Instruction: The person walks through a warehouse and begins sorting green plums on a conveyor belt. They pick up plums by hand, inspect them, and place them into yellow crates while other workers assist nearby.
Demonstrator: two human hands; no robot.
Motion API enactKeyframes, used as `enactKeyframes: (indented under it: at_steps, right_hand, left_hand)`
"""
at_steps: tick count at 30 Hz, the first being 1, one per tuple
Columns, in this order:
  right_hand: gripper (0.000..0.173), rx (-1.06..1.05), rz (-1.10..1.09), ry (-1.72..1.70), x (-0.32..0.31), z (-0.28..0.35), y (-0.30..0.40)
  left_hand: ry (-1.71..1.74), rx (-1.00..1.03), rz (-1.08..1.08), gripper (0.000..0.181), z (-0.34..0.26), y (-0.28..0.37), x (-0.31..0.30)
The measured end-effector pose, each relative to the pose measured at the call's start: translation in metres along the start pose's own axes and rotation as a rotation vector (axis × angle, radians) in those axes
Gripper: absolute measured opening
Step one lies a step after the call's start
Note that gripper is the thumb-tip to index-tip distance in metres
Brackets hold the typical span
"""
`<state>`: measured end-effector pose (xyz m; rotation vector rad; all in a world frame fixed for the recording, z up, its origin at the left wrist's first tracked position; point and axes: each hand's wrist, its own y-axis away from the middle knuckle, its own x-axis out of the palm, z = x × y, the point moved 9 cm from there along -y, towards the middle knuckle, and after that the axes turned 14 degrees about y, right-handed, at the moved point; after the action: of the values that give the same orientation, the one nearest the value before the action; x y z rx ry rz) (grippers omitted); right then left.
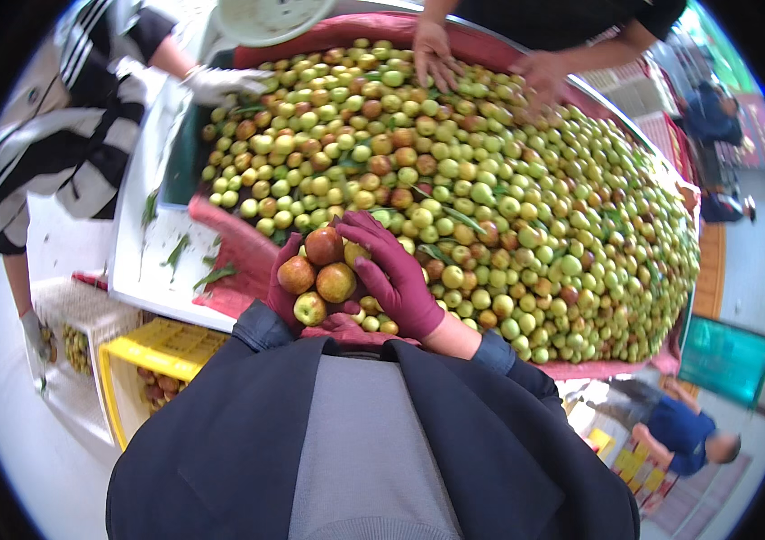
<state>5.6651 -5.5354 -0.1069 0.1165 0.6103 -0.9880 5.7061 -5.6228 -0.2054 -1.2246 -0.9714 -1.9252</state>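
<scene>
Several large red-brown and yellow-green jujubes point(317, 277) rest in my left hand point(279, 297), which wears a maroon glove and is cupped under them. My right hand point(392, 283), gloved the same way, leans over this handful from the right. Its fingers and thumb close around a yellow-green jujube point(355, 255) at the edge of the handful. Both hands are above the near side of a wide heap of green and reddish jujubes point(490, 202). Part of my left palm is hidden by the fruit.
Pink-red cloth point(220, 260) edges the heap on a white table point(176, 243) with loose leaves. Two co-workers' hands reach in: a white-gloved hand point(227, 82) and bare hands point(435, 57). A yellow crate point(159, 344) and white crate point(88, 317) hold fruit.
</scene>
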Motion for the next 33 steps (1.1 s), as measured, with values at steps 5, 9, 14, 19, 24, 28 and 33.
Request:
enactKeyframes:
  at_steps: [5, 9, 14, 19, 24, 28, 33]
  right_hand:
    - [0.049, -0.089, 0.13, -0.135, 0.043, 0.038, -0.02]
    - [0.041, -0.016, 0.106, -0.059, 0.065, -0.001, -0.032]
    - [0.033, -0.049, -0.096, 0.234, 0.028, -0.08, -0.069]
    - [0.031, 0.056, -0.145, 0.235, 0.0, -0.14, -0.088]
    - [0.03, 0.159, -0.128, 0.194, -0.001, -0.163, -0.082]
    - [0.029, 0.057, -0.186, 0.252, -0.018, -0.154, -0.093]
    - [0.03, -0.007, -0.202, 0.667, -0.087, -0.215, -0.153]
  left_hand:
    - [-0.223, 0.321, 0.171, 0.063, -0.048, 0.094, 0.034]
    - [-0.184, 0.464, 0.461, 0.057, -0.083, 0.219, 0.049]
    - [-0.093, 1.137, -0.122, 0.054, -0.132, 0.425, -0.082]
    - [0.0, 1.349, -0.922, 0.052, -0.109, 0.574, -0.247]
    - [0.012, 1.182, -1.431, 0.05, -0.073, 0.631, -0.342]
    - [-0.151, 1.121, -1.577, 0.048, -0.082, 0.654, -0.35]
    - [-0.809, 1.658, -1.537, 0.032, -0.155, 0.56, -0.15]
